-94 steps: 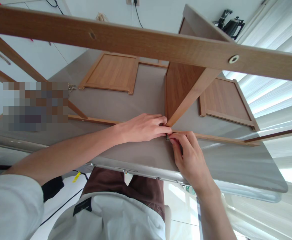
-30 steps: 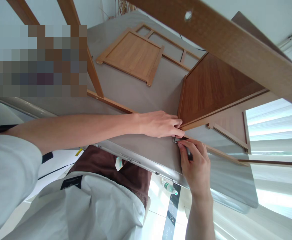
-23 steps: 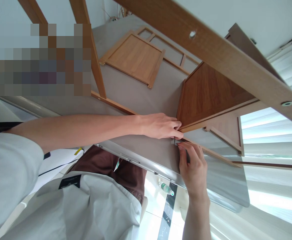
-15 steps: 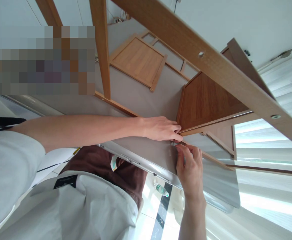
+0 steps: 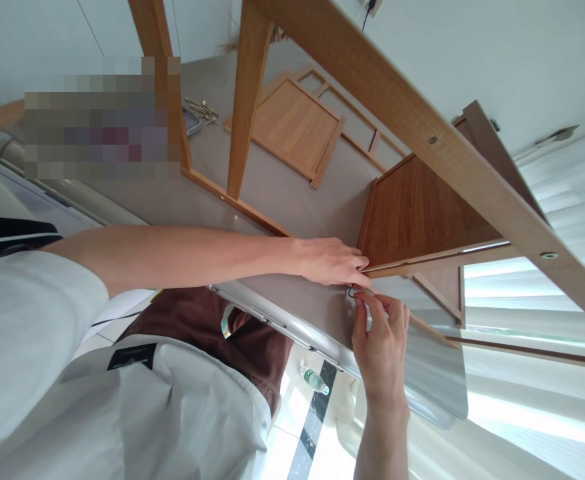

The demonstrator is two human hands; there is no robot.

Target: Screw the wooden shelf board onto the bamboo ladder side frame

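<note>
My left hand (image 5: 333, 261) reaches across from the left, its fingers curled over the bottom rail of a wooden frame (image 5: 265, 219), at the lower corner of an upright brown panel (image 5: 422, 207). Just below those fingertips, my right hand (image 5: 381, 337) pinches a thin, dark, bent hex key (image 5: 351, 292) between thumb and forefinger. The key's tip is by the rail; whether it sits in a screw is hidden. A long slanted beam (image 5: 422, 130) with bolt holes crosses above both hands.
On the grey tabletop (image 5: 292, 293) lie a loose wooden panel (image 5: 297, 123), a slatted frame (image 5: 355, 120) and several screws (image 5: 203, 110). A wooden post (image 5: 249, 100) rises left of the panel. A plastic bottle (image 5: 315, 380) lies on the floor. White curtains (image 5: 537, 300) hang at right.
The camera view has shifted, so the frame appears further right and the screws now show. Both hands stay at the same corner; the right hand's bent key shows more clearly.
</note>
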